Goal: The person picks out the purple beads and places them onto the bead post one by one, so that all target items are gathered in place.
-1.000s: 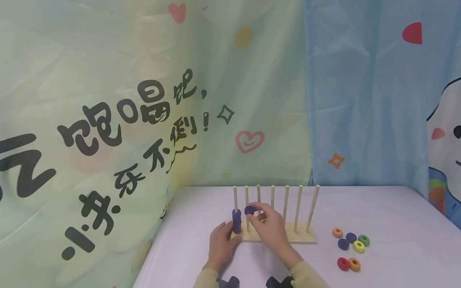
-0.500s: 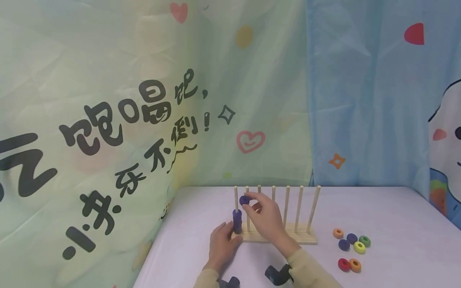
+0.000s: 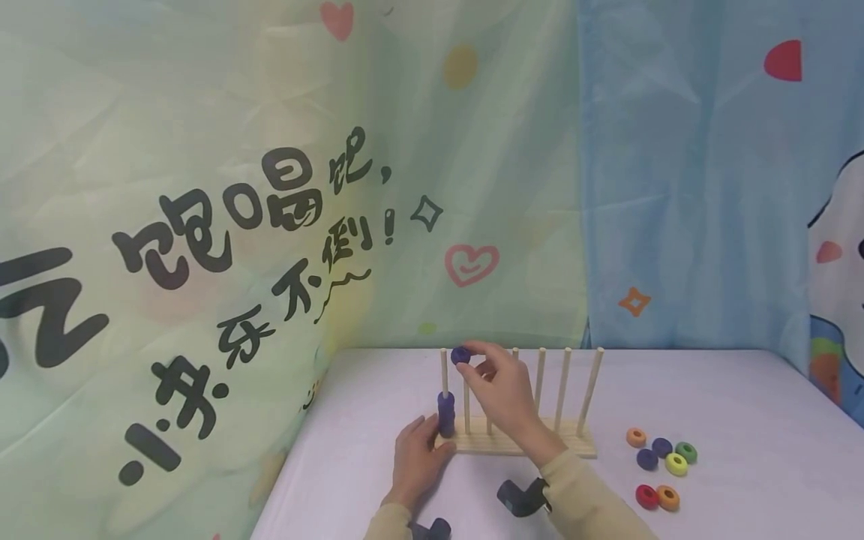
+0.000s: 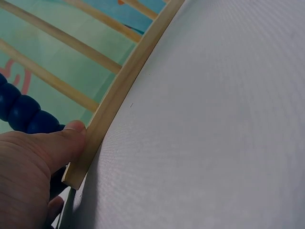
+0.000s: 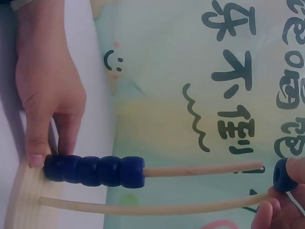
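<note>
A wooden peg rack (image 3: pixel 526 446) stands on the table with a row of upright pegs. On its leftmost peg sits a stack of several dark blue beads (image 3: pixel 446 415), also plain in the right wrist view (image 5: pixel 95 171). My left hand (image 3: pixel 420 461) grips the left end of the base, thumb (image 4: pixel 69 138) on the front edge. Between thumb and index finger, my right hand (image 3: pixel 502 386) pinches a single dark blue bead (image 3: pixel 461 355) near the top of the second peg. From the right wrist, that bead (image 5: pixel 284 175) appears just beyond the leftmost peg's tip.
Loose beads lie right of the rack: orange (image 3: pixel 636 437), dark blue (image 3: pixel 647 459), green (image 3: pixel 685 452), yellow (image 3: pixel 676 464) and red (image 3: pixel 646 496) among them. Black devices (image 3: pixel 523 497) are at the wrists. A printed curtain (image 3: pixel 513 187) hangs behind the table.
My right hand has risen with the pinched bead, from midway up the second peg to about peg-top height. The left hand stays on the base.
</note>
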Motion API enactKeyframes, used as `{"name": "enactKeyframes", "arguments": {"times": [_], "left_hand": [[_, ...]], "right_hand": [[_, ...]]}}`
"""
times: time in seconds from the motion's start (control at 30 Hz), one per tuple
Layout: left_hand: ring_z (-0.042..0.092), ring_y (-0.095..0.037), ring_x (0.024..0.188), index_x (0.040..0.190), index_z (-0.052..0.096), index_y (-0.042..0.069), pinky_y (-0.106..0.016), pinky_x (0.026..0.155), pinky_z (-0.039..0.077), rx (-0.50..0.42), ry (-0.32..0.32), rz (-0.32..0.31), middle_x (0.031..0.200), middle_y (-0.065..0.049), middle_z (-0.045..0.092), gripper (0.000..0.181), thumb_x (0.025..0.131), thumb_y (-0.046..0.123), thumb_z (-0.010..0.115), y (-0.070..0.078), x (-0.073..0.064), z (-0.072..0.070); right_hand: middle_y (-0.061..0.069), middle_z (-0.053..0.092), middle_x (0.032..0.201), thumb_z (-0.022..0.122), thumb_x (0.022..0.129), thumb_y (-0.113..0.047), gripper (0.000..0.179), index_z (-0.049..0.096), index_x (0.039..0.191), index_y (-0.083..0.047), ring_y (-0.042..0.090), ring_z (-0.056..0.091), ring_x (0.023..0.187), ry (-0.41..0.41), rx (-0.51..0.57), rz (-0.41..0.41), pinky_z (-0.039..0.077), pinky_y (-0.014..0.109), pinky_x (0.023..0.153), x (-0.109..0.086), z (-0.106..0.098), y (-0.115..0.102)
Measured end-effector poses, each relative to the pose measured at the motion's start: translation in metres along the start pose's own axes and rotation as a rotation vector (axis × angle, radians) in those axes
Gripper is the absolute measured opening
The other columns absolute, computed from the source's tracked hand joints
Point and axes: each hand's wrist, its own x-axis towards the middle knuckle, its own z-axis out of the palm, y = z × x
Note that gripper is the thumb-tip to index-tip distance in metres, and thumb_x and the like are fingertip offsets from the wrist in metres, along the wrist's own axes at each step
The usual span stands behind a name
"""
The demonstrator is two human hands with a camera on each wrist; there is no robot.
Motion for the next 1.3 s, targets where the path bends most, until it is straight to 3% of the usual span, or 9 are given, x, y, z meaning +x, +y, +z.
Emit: {"name": "enactKeyframes", "arguments": {"times": [0.33, 0.57, 0.77, 1.03, 1.3], "left_hand": [[0.051, -0.035, 0.128, 0.131, 0.061, 0.011, -0.057, 0.110, 0.033, 0.005, -0.009, -0.010, 0.128, -0.007, 0.065, 0.055, 0.082, 0.032, 0.075, 0.001, 0.001, -0.001], [0.051, -0.035, 0.128, 0.132, 0.062, 0.012, -0.058, 0.109, 0.034, 0.004, -0.014, -0.019, 0.129, -0.006, 0.065, 0.055, 0.082, 0.032, 0.075, 0.001, 0.000, -0.001], [0.050, -0.034, 0.130, 0.133, 0.061, 0.015, -0.058, 0.111, 0.032, 0.002, -0.031, -0.031, 0.130, -0.004, 0.064, 0.055, 0.083, 0.034, 0.074, 0.002, 0.001, -0.002], [0.051, -0.035, 0.127, 0.132, 0.062, 0.015, -0.060, 0.108, 0.034, 0.007, -0.008, -0.002, 0.127, -0.003, 0.066, 0.055, 0.082, 0.034, 0.074, 0.003, 0.001, -0.001], [0.049, -0.032, 0.131, 0.133, 0.061, 0.022, -0.058, 0.112, 0.030, -0.005, -0.027, -0.034, 0.130, 0.002, 0.064, 0.053, 0.083, 0.034, 0.074, 0.000, 0.004, 0.003]], "right_hand": [[0.005, 0.072, 0.103, 0.075, 0.084, -0.009, 0.030, 0.070, 0.113, -0.007, 0.015, 0.067, 0.072, -0.035, -0.002, 0.019, 0.056, 0.023, 0.062, 0.007, 0.004, -0.010], [0.006, 0.072, 0.107, 0.073, 0.087, -0.012, 0.032, 0.069, 0.118, -0.008, 0.015, 0.066, 0.074, -0.058, -0.010, 0.071, 0.052, 0.022, 0.055, 0.015, 0.008, -0.007], [0.007, 0.074, 0.104, 0.075, 0.085, -0.012, 0.033, 0.069, 0.117, -0.008, 0.016, 0.066, 0.069, -0.048, -0.025, 0.044, 0.049, 0.021, 0.050, 0.020, 0.011, -0.007], [0.005, 0.073, 0.105, 0.076, 0.083, -0.011, 0.034, 0.070, 0.117, -0.009, 0.012, 0.060, 0.067, -0.070, -0.027, 0.076, 0.047, 0.022, 0.058, 0.021, 0.016, -0.004], [0.004, 0.074, 0.103, 0.075, 0.085, -0.012, 0.031, 0.070, 0.115, -0.011, 0.011, 0.055, 0.065, -0.097, -0.064, 0.062, 0.044, 0.022, 0.059, 0.024, 0.017, -0.003]]}}
